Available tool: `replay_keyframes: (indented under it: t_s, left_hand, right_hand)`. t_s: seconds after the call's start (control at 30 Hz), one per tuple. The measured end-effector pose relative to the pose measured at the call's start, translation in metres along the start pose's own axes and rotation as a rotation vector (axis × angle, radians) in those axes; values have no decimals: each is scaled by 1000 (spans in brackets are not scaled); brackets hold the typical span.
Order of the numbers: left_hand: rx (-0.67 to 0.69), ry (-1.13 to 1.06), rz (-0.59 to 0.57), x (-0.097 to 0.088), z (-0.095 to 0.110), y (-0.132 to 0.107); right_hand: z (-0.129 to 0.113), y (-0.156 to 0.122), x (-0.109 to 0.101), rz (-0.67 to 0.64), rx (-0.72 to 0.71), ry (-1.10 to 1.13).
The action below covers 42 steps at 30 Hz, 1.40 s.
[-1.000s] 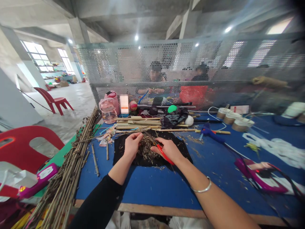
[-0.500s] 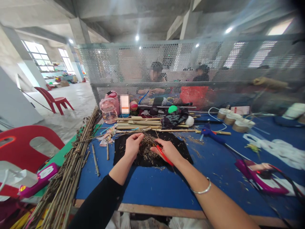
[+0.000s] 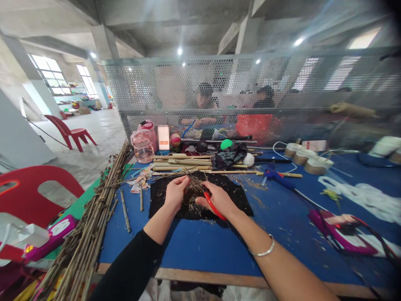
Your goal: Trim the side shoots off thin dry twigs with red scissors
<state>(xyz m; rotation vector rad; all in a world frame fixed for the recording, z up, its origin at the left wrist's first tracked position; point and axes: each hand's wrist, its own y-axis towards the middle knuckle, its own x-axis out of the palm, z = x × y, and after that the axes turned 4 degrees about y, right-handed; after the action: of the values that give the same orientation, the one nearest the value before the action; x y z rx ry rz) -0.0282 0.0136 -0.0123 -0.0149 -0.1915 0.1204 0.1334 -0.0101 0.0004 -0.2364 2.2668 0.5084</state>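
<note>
"Where are the scissors (image 3: 215, 207)?"

"In my right hand (image 3: 219, 200), over the black cloth (image 3: 233, 190). I have that hand clamped on the red handle, and the blades point away from me, up toward the left fingertips. Whether the blades are parted, I can't tell from here."

"And the left hand (image 3: 174, 193)?"

"Thumb and fingertips together, right near the blades. Anything pinched between them is too small for me to make out."

"What's underneath?"

"Dry clippings (image 3: 189, 201), heaped on the cloth between my two hands, with more scattered about. The cloth lies on the blue table (image 3: 134, 251)."

"Further out?"

"Two short sticks lie to the left of the cloth, then a long bundle of stems (image 3: 94, 217) along the table's left side. Beyond the cloth I have pale canes (image 3: 184, 161), a green ball (image 3: 226, 144) and a white ball (image 3: 249, 159). A pink bottle (image 3: 143, 148) stands at the canes' left end, and behind everything rises a mesh screen (image 3: 175, 83)."
</note>
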Motion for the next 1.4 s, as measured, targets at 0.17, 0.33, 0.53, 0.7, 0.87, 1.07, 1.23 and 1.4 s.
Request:
replay_keyframes:
  t_s: [0.17,0.33,0.53,0.7,0.87,1.07,1.23,1.4]
  left_hand:
    - [-2,44,-2,2,2,-2]
    - [6,148,2,-2,0,-1]
    - [252,278,190,-7,-5,4]
    - [224,210,199,-6,-3,4]
    - [204,205,154,-4,-2,3]
    - [40,62,7,2,0,-1]
    - [45,2,-104,5,5,-6]
    - [25,17,-143,4,7,-7]
  right_hand:
    - [0,-1,1,-7,13,36]
    - [3,0,2,30,56,-25]
    - [26,7,-5,64,269,-285]
    - [43,11,-7,42,346,-322]
    - [49,12,-9,95,272,-173]
    - [25,12,-17,97,211,483]
    - [-3,7,-15,-15,195,562]
    - [-5,5,-6,-14,191,498]
